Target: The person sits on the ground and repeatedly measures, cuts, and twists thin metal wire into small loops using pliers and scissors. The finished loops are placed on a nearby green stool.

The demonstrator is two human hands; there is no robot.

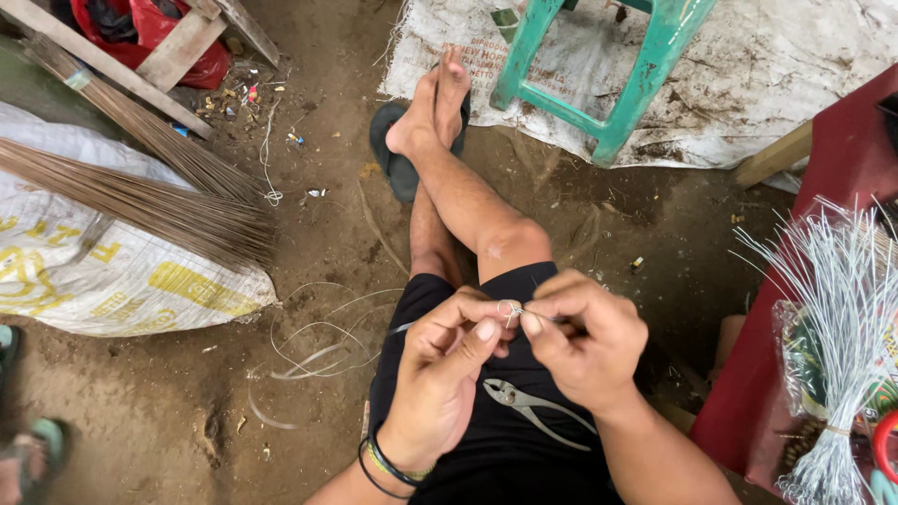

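Observation:
My left hand [449,360] and my right hand [585,337] meet above my lap, fingertips pinched together on a small loop of thin silvery wire [510,310]. A thin strand trails left from the loop toward the ground. Metal pliers [524,404] lie on my black shorts just below the hands, touched by neither hand. Dark bands circle my left wrist. My crossed bare legs stretch forward, feet resting on a dark sandal [398,154].
A bundle of cut grey wires [842,318] rests on a red surface [758,393] at right. A green plastic stool [608,84] stands on a white sack ahead. Broom sticks [140,201] lie on a printed sack at left. Loose strands [318,351] curl on the dirt.

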